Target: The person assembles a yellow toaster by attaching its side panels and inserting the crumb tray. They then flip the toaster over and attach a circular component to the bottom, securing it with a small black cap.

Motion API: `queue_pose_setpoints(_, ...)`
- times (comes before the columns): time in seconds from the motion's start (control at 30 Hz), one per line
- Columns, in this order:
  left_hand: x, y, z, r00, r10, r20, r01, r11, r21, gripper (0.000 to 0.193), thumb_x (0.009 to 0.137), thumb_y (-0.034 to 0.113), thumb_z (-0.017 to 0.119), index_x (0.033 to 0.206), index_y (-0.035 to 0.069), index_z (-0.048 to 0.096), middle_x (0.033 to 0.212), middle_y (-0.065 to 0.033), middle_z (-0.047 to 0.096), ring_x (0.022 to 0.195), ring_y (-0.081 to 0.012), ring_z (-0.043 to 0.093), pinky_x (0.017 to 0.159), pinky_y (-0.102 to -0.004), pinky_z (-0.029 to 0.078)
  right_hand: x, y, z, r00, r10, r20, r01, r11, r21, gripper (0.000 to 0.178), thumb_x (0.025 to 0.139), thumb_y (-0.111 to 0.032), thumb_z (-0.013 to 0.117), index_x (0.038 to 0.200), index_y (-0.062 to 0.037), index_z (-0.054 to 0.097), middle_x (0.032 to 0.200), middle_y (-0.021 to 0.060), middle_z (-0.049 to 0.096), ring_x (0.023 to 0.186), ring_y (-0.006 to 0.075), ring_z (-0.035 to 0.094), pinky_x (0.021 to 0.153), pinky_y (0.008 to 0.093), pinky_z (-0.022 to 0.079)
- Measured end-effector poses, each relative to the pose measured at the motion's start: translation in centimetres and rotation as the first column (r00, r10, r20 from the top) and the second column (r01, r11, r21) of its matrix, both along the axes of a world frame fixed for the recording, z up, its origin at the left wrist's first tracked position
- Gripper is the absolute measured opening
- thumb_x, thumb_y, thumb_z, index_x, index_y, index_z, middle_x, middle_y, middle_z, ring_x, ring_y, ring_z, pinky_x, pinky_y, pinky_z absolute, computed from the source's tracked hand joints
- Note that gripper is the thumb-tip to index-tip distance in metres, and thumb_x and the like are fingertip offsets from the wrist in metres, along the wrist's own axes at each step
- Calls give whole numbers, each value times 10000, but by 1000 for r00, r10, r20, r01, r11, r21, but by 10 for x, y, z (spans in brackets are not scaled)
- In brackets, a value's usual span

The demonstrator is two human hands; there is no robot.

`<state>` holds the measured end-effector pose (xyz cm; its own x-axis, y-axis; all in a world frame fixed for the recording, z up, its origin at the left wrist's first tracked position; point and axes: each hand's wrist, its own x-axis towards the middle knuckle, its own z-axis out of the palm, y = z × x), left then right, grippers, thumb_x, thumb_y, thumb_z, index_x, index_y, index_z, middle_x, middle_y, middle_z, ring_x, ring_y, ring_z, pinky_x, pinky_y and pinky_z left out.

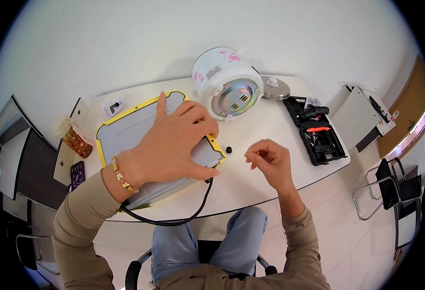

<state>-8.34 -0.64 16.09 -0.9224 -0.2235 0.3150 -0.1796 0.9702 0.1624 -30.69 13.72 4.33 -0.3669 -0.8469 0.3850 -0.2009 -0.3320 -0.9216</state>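
A grey case with a yellow rim (pixel 125 118) lies on the white table (pixel 251 181). My left hand (pixel 169 140) is spread across its right end, fingers and thumb reaching to the edges and holding it. From the case's near side hangs a looped black cord or strap (pixel 200 208). Just off the right corner of the case sits a small black cap-like piece (pixel 229 150). My right hand (pixel 270 159) hovers over the table to the right of that piece. Its thumb and fingertips are pinched together; whatever may be between them is too small to make out.
Behind the case, a white rice cooker with pink flowers (pixel 217 67) lies tipped, metal base facing me. Beside it is a metal lid (pixel 275 88). An open black tool case (pixel 321 142) stands right, a brown bottle (pixel 77 140) and dark phone (pixel 77 175) left.
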Motion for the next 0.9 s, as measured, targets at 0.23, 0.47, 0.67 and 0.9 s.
queue_pose_setpoints(0.23, -1, -3, -3, 1000, 2, -15, -2, 1000, 16, 497, 656, 417, 821, 1006, 134, 609, 1076, -2, 531, 1184, -228, 512, 1118, -775, 103, 25, -17, 86, 973, 221, -62, -216, 974, 70, 67, 891, -33, 724, 939, 14, 718, 839, 30, 696, 707, 74, 630, 554, 227, 533)
queue_pose_setpoints(0.47, -1, -3, -4, 1000, 5, -13, -5, 1000, 11, 511, 674, 448, 810, 1019, 123, 620, 1074, -10, 535, 1184, -225, 508, 1118, -779, 90, 28, -35, 100, 946, 280, -166, -243, 946, 213, 84, 901, -58, 713, 954, 5, 732, 832, 22, 703, 693, 68, 621, 504, 226, 483)
queue_pose_setpoints(0.67, 0, -4, -7, 999, 4, -37, -4, 1000, 14, 719, 671, 472, 800, 1209, 72, 541, 1147, -48, 584, 1237, -255, 504, 1111, -784, 129, 34, -39, 102, 942, 213, -259, -139, 951, 277, 80, 919, -67, 713, 946, 0, 747, 818, 24, 699, 679, 56, 601, 487, 217, 461)
queue_pose_setpoints(0.9, -2, -4, -9, 999, 31, -39, -28, 997, 73, 862, 648, 448, 819, 1304, 46, 430, 1206, -84, 595, 1254, -272, 515, 1111, -781, 129, 39, -37, 102, 930, 151, -336, -60, 962, 266, 77, 897, -53, 695, 922, 0, 746, 793, 25, 680, 658, 78, 602, 504, 242, 461)
